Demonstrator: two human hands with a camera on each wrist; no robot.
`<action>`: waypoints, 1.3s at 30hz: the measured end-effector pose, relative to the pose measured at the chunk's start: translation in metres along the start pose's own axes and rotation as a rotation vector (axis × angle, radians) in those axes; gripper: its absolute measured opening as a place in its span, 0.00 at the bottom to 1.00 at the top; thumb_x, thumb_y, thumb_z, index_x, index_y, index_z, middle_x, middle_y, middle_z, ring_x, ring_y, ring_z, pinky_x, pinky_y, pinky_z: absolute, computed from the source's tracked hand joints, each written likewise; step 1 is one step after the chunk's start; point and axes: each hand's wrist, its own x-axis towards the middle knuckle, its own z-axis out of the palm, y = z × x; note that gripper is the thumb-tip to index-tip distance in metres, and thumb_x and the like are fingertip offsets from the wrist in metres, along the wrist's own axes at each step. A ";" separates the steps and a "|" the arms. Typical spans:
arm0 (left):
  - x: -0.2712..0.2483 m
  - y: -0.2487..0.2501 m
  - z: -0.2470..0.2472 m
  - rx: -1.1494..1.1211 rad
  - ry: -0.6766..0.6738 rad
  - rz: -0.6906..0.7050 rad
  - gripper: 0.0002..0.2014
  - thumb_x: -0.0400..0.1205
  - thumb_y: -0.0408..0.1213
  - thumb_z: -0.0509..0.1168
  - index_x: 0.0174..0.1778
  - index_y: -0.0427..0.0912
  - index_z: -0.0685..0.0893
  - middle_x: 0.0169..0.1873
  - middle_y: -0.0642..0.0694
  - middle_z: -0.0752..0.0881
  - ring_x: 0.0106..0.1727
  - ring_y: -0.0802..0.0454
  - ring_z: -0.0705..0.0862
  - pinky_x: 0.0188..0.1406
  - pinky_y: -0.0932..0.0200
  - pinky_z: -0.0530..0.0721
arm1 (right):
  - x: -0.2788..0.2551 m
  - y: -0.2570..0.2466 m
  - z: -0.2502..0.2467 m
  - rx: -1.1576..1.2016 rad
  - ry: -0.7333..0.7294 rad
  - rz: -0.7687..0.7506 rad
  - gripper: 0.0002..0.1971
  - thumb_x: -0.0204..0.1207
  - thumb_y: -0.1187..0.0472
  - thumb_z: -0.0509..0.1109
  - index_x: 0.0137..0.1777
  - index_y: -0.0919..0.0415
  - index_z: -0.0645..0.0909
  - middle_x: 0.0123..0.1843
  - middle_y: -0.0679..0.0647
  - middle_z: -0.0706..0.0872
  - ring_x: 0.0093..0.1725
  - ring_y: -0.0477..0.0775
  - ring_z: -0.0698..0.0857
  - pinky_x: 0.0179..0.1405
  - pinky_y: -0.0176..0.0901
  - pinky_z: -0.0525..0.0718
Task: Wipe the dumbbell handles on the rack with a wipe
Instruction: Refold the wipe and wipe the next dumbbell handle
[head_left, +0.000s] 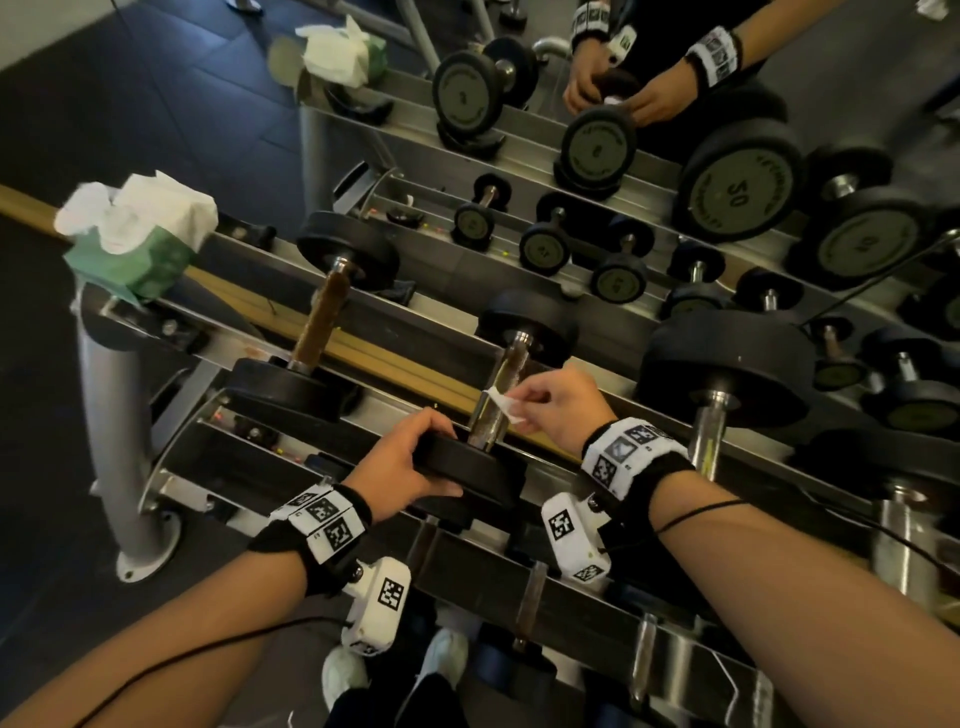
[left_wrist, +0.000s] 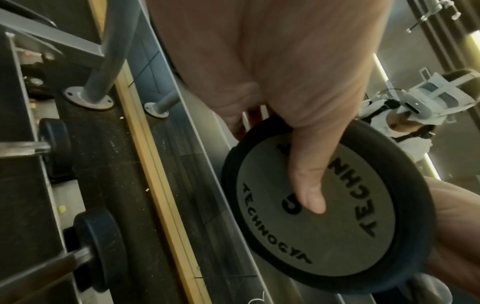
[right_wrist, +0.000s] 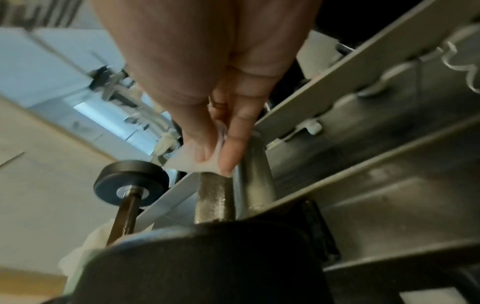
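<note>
A dumbbell lies across the rack's top tier, and its knurled metal handle runs away from me. My left hand grips the near black weight head, thumb across its grey face. My right hand pinches a small white wipe between thumb and fingers and holds it against the handle near its middle. The wipe touches the top of the bar in the right wrist view.
A green tissue box with white tissues sits on the rack's left end. Neighbouring dumbbells lie on either side. A mirror behind shows the rack, more dumbbells and my hands. My shoes are below.
</note>
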 end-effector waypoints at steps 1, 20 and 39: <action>0.001 -0.002 -0.001 0.015 -0.004 0.006 0.28 0.65 0.32 0.83 0.52 0.61 0.79 0.55 0.56 0.83 0.58 0.61 0.81 0.62 0.49 0.83 | -0.001 0.005 0.000 0.053 0.001 0.008 0.13 0.74 0.67 0.75 0.36 0.45 0.88 0.35 0.48 0.89 0.37 0.48 0.91 0.43 0.43 0.91; 0.013 0.033 -0.019 0.548 -0.133 0.107 0.27 0.69 0.40 0.80 0.60 0.66 0.81 0.50 0.67 0.70 0.58 0.63 0.69 0.63 0.58 0.71 | 0.014 -0.004 -0.014 -0.116 0.413 -0.113 0.07 0.76 0.62 0.73 0.51 0.51 0.88 0.45 0.48 0.84 0.46 0.48 0.85 0.52 0.50 0.88; 0.011 0.030 0.006 0.364 -0.128 -0.040 0.26 0.65 0.39 0.83 0.52 0.68 0.82 0.50 0.59 0.71 0.57 0.58 0.71 0.65 0.55 0.74 | -0.013 -0.001 0.018 -0.238 0.170 -0.135 0.06 0.76 0.64 0.73 0.48 0.54 0.89 0.46 0.44 0.82 0.46 0.43 0.82 0.51 0.39 0.81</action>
